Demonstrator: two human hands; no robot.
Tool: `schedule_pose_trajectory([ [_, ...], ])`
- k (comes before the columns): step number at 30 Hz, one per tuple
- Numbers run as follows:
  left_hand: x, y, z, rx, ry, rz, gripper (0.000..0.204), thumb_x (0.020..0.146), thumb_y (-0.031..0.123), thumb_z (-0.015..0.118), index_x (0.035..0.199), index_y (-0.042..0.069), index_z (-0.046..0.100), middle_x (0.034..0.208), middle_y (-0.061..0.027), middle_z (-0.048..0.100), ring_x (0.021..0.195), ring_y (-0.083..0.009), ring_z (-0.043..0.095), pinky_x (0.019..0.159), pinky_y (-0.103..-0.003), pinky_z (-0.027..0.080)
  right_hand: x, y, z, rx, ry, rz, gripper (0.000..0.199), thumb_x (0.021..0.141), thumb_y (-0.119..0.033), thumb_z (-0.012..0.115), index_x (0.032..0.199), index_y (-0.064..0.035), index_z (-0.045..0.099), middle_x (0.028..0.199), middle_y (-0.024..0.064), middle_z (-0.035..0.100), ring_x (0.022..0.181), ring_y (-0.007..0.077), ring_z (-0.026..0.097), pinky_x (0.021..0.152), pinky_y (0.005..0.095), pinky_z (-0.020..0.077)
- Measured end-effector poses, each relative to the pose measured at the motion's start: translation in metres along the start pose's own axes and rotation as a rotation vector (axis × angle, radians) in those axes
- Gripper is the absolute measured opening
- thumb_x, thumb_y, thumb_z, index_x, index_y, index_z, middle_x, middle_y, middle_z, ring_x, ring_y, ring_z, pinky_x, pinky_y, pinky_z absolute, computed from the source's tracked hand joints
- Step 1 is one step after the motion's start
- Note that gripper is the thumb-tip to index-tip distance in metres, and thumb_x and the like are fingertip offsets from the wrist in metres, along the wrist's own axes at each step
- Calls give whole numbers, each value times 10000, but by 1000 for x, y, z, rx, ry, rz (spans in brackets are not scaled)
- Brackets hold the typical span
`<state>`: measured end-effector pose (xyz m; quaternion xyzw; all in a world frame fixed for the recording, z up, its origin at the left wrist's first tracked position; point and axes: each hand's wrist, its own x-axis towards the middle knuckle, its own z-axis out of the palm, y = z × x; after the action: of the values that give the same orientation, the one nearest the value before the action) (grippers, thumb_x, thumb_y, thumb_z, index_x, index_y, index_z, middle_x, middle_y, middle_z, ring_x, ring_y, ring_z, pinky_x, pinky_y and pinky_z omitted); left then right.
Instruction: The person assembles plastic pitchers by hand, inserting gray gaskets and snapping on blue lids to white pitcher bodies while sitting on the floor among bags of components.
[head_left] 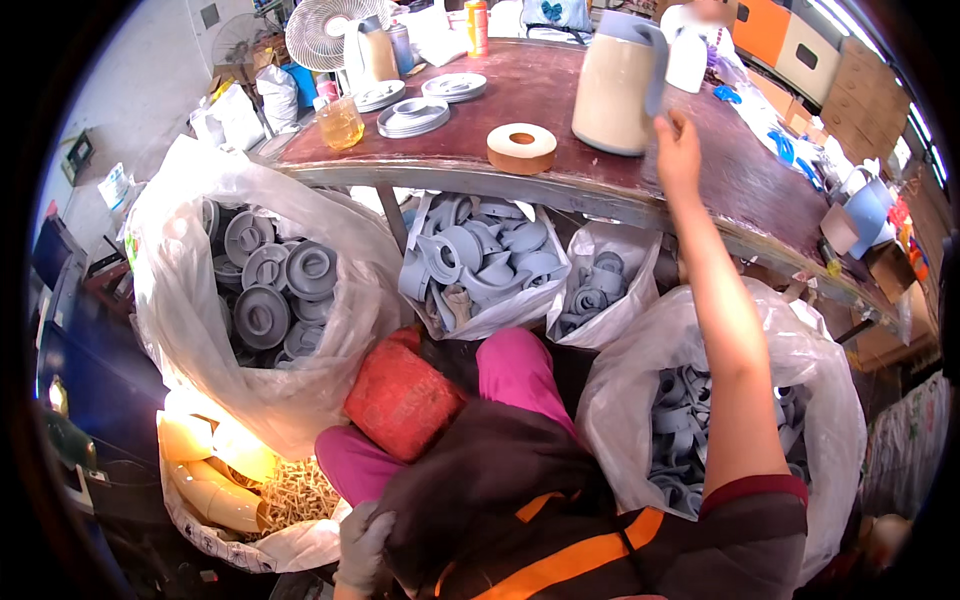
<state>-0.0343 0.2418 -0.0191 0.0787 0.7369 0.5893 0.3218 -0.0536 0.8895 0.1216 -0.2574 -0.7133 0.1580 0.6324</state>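
A beige jug with a grey-blue lid and handle stands upright near the front edge of the dark red table. Beside the lower end of its handle is my bare right hand, arm stretched forward. Its fingers are loosely bent and apart; whether a fingertip touches the handle is hard to see. Low in the view, my left hand in a pale glove lies against the dark cloth over my lap, its fingers loose and holding nothing that shows.
A tape roll, grey discs and a glass cup are on the table. Bags of grey parts, one with round lids, surround my knees. A red bundle lies on my lap. Across the table is another person.
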Motion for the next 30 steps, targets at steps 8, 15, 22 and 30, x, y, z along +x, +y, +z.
schedule_pose_trajectory([
  [8, -56, -70, -83, 29, 252, -442, 171, 881, 144, 538, 954, 9, 613, 849, -170, 631, 775, -349, 605, 712, -373, 487, -205, -97, 17, 348, -757, -95, 231, 857, -166, 581, 1059, -56, 598, 1101, 118, 596, 1070, 277, 549, 892, 370, 444],
  [15, 2, -65, -115, 990, 770, 214, 170, 902, 126, 520, 940, -19, 601, 861, -191, 625, 779, -346, 607, 687, -403, 475, -307, -122, 20, 398, -1046, -362, 198, 852, -211, 592, 1009, -92, 609, 1006, 86, 640, 911, 293, 603, 784, 398, 458],
  [22, 97, -11, 35, -658, -111, -154, 241, 871, 273, 583, 969, 56, 619, 701, -3, 579, 572, -112, 507, 529, -230, 394, -378, -165, 7, 530, -1232, -114, 194, 887, -213, 555, 1016, -75, 602, 992, 101, 646, 918, 301, 617, 763, 405, 490],
  [30, 151, -131, 83, -815, 49, -230, 216, 892, 263, 543, 984, 75, 598, 765, -33, 611, 626, -134, 550, 537, -247, 419, -447, -147, -39, 420, -1478, -330, 160, 869, -234, 582, 984, -135, 631, 875, 68, 661, 756, 267, 628, 663, 375, 486],
])
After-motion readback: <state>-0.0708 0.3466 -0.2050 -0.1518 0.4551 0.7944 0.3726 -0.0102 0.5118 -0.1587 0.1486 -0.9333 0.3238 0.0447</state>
